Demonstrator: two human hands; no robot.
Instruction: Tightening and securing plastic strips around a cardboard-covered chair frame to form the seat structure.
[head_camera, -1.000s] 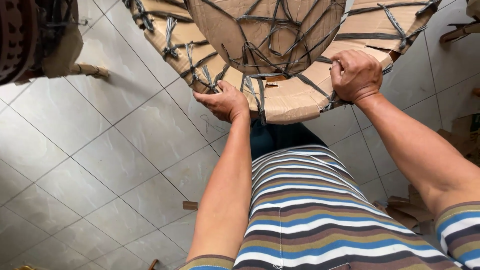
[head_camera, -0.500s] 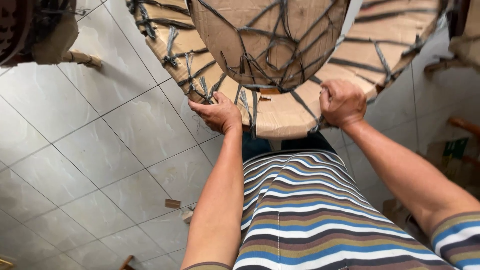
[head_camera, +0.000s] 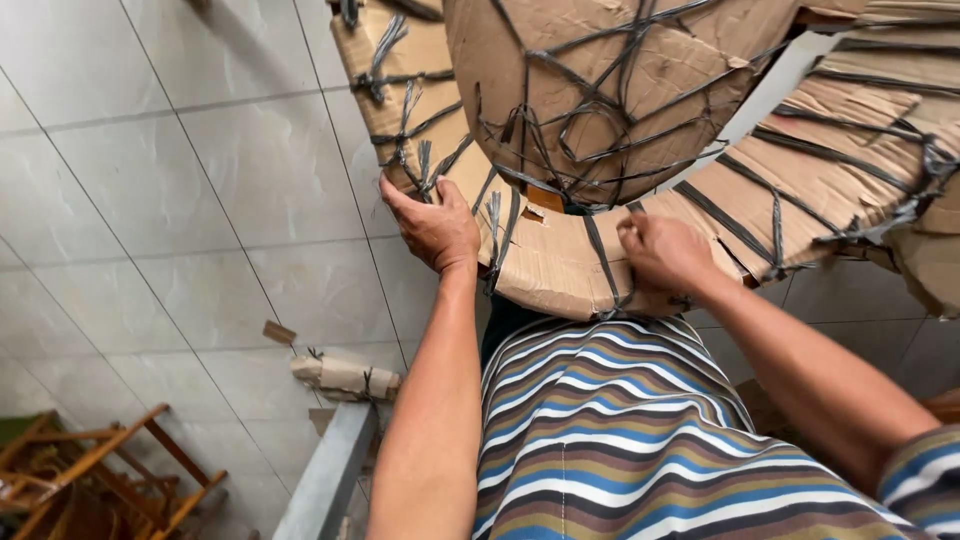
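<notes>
A large curved object wrapped in brown cardboard and bound with black plastic straps hangs just in front of my chest. My left hand grips its lower left edge, fingers curled over the cardboard beside a knot of strap ends. My right hand is closed in a fist on the lower rim, pinching a black strap that runs across the cardboard. A rounder cardboard-wrapped part sits above and between the hands. My striped shirt fills the bottom of the view.
White tiled floor lies to the left. A small wrapped cardboard piece and a scrap lie on it. A wooden frame stands at the bottom left, a grey bar beside it.
The view has shifted right and closer. My right hand slid left along the rim toward the centre; my left hand keeps its hold on the left edge.
</notes>
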